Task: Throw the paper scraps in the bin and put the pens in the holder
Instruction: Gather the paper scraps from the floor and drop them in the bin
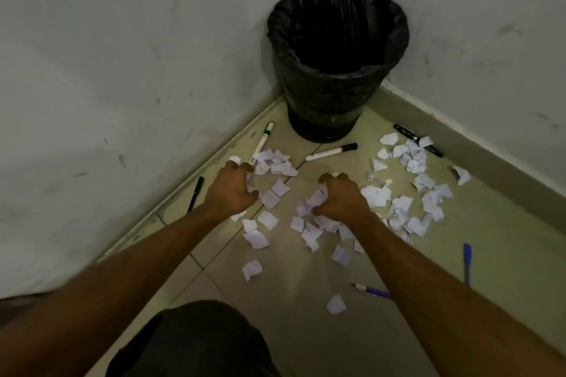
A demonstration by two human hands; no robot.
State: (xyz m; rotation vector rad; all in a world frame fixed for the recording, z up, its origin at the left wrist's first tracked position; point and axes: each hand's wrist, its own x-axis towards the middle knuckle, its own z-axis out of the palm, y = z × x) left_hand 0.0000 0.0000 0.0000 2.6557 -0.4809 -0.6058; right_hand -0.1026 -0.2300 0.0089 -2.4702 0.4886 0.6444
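Your left hand [234,185] and right hand [341,197] both curl down on crumpled white paper scraps [309,223], grip unclear. Scraps litter the glossy tiled floor [284,285]. Plastic markers [332,152] lie near the round bin [337,76] with wrinkled black liner

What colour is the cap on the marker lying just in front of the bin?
Black, on the marker before the bin; head view.

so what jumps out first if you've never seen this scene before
White paper scraps litter the tiled floor, with both hands, left hand and right hand, curled down among them. Behind stands a black-lined bin in the corner, with markers and pens scattered around.
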